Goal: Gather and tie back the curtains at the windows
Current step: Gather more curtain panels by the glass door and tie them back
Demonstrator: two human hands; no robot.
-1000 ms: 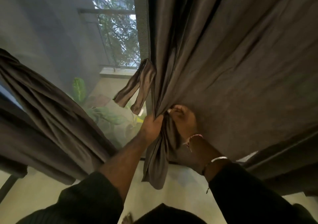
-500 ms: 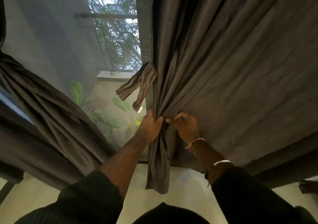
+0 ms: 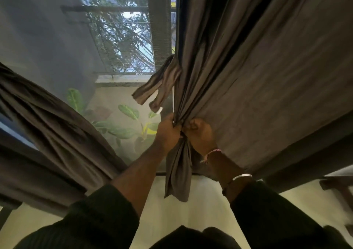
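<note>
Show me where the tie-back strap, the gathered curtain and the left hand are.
tie-back strap [image 3: 160,84]: head view, middle of the hanging loop.
gathered curtain [image 3: 178,172]: head view, bunched tail below the hands.
left hand [image 3: 168,132]: head view, back of the hand gripping the curtain.

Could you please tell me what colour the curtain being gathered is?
The gathered fabric curtain is dark grey-brown, shown best in the head view.

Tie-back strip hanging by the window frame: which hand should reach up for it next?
Left, probably. The left hand grips the bunched curtain on the window side, right under the tie-back strip. The right hand sits farther away and can hold the gather.
</note>
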